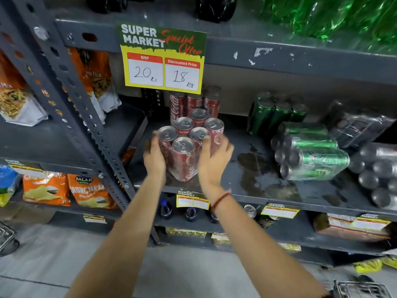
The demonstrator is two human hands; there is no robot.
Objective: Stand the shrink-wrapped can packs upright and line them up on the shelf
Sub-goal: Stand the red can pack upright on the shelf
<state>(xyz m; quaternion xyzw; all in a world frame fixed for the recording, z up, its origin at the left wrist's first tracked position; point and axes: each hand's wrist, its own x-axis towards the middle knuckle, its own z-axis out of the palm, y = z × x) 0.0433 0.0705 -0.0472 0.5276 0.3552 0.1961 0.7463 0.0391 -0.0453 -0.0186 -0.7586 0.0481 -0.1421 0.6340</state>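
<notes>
Red can pack: a shrink-wrapped pack of six red cola cans (187,147) stands upright near the front edge of the dark grey metal shelf (247,190), silver tops facing up.
Left hand: the left hand (155,157) is pressed flat against the pack's left side, fingers wrapping its far corner.
Right hand: the right hand (214,158) clasps the pack's right side, fingertips on the can tops; a red thread bracelet (220,201) circles that wrist.
Rear red cans: a second group of tall red cola cans (193,103) stands upright just behind the held pack, under the yellow and green price sign (162,59).
Upright green pack: a wrapped pack of green cans (277,112) stands at the back, to the right.
Fallen green pack: another shrink-wrapped pack of green cans (309,151) lies on its side, can tops pointing left.
Dark packs: wrapped packs of dark grey cans (378,171) lie on their sides at the far right.
Shelf surface: wet patches (255,168) between the red and green packs.
Neighbouring bay: orange snack bags (86,190) on the left shelves.
</notes>
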